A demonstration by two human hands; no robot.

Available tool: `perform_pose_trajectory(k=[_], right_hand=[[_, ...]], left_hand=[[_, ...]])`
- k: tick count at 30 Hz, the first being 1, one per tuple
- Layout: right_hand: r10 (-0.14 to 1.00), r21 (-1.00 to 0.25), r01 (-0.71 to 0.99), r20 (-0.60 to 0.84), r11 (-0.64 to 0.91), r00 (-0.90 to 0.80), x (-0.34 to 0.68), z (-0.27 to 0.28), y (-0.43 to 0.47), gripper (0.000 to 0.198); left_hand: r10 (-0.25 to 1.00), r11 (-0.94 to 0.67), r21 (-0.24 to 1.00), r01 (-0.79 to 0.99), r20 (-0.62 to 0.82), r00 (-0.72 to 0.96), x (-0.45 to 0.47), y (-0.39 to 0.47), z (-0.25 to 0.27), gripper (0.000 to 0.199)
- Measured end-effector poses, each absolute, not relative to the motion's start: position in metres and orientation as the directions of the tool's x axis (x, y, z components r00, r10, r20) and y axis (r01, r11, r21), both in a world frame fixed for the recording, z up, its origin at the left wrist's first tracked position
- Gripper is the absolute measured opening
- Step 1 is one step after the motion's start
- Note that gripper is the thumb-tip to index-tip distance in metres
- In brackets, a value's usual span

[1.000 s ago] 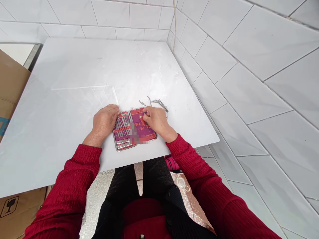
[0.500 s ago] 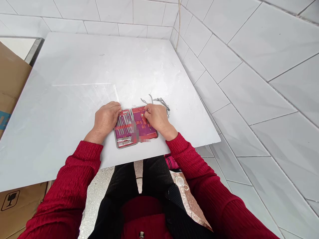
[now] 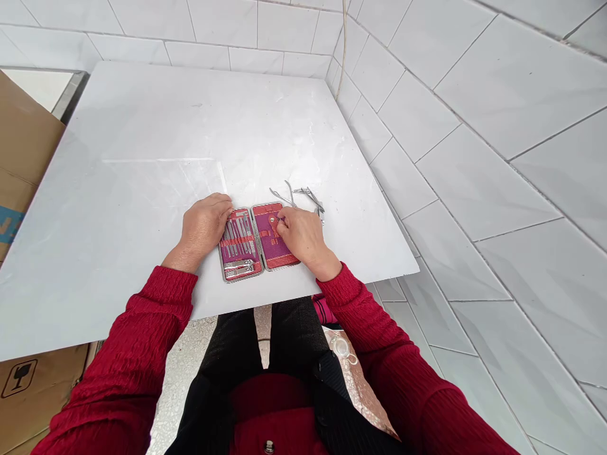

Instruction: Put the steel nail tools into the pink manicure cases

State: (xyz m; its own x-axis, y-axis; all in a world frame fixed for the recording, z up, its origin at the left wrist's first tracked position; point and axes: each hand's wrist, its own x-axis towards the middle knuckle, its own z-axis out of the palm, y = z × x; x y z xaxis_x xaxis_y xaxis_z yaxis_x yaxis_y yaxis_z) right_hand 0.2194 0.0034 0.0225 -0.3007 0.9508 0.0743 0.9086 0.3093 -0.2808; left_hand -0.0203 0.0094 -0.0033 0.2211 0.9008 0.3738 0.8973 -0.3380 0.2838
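An open manicure case [image 3: 284, 260] with a red and purple lining lies on the white table. Its left half holds a row of slim metal tools [image 3: 241, 234] under a red band, with nail clippers [image 3: 239, 268] below them. My left hand [image 3: 205, 221] grips the case's left edge, fingers curled in. Over the right half, my right hand [image 3: 303, 234] is closed in a pinch beside the snap strap [image 3: 272, 221]; the fingers hide most of what they hold. Just beyond that hand lie metal nippers [image 3: 288, 194] and another hinged metal tool [image 3: 312, 196].
The white table [image 3: 156, 114] meets tiled walls [image 3: 474, 170] at the back and right. Cardboard boxes [image 3: 23, 139] stand at the left, one [image 3: 42, 392] under the tabletop. A thin cable [image 3: 344, 50] hangs in the corner. The table's front edge is above my lap.
My right hand has shifted slightly down and right over the case's right half. My left hand stays at the case's left edge. The view has moved a little.
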Motion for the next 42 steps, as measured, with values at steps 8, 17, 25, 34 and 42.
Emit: perform_pose_trajectory(k=[8,17,25,34,42], right_hand=[[0.954,-0.292,0.909,0.119,0.299,-0.275,0.219,0.022,-0.005,0.023],[0.969,-0.355,0.925,0.24,0.136,-0.05,0.278,0.038,0.033,0.018],[0.988,-0.241,0.966,0.143,0.093,-0.059,0.278,0.038,0.057,0.016],[0.99,-0.449,0.89,0.142,0.082,-0.02,0.279,0.039,0.061,0.018],[0.963,-0.947,0.32,-0.046,0.043,-0.266,0.258,0.029,0.045,0.028]], left_hand=[[0.906,-0.33,0.301,0.895,0.366,0.212,-0.02,0.009,0.0,0.035],[0.913,-0.324,0.324,0.889,0.352,0.205,-0.021,0.008,0.003,0.036],[0.902,-0.349,0.315,0.883,0.37,0.224,-0.021,0.008,0.003,0.035],[0.91,-0.334,0.316,0.888,0.355,0.216,-0.021,0.008,0.001,0.034],[0.916,-0.32,0.312,0.895,0.342,0.209,-0.02,0.009,0.0,0.034]])
